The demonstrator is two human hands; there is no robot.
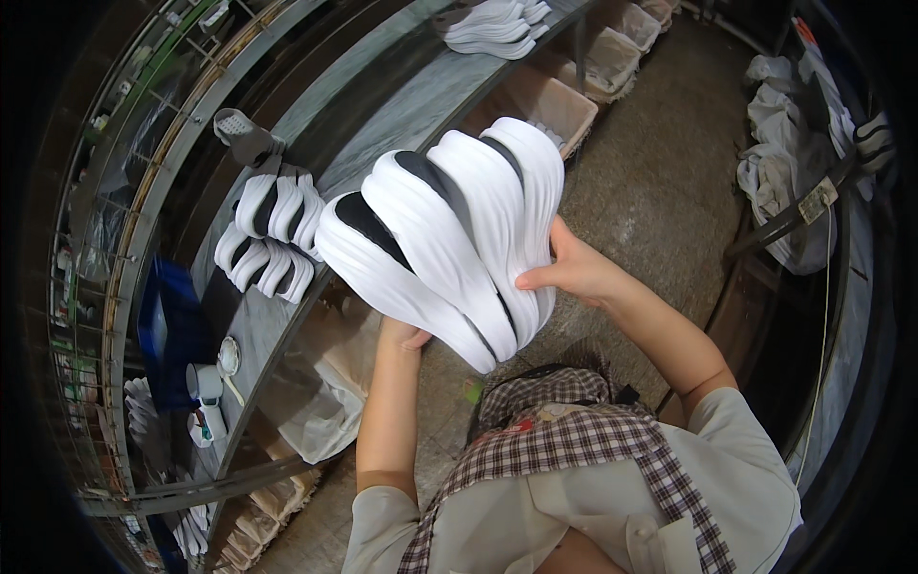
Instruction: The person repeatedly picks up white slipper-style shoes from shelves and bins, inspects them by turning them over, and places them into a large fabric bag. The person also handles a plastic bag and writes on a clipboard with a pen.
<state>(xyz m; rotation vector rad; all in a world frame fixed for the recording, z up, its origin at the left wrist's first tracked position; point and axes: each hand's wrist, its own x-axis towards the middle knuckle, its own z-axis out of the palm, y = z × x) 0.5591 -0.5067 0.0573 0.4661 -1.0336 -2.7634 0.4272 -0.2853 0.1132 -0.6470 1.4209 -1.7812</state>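
Left hand (406, 334) and right hand (571, 271) gripping white soles (457, 239), pink bin (535, 99) half-hidden, stacks (283, 209) left

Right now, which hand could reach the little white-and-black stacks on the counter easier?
Probably the left hand: though partly hidden beneath the held white-and-black bundle, it's nearer those stacks. The right hand is on the bundle's far side.

Several curved white pieces (430, 234), apparently shoe soles, with black patches, are held bunched in a tilted fan.
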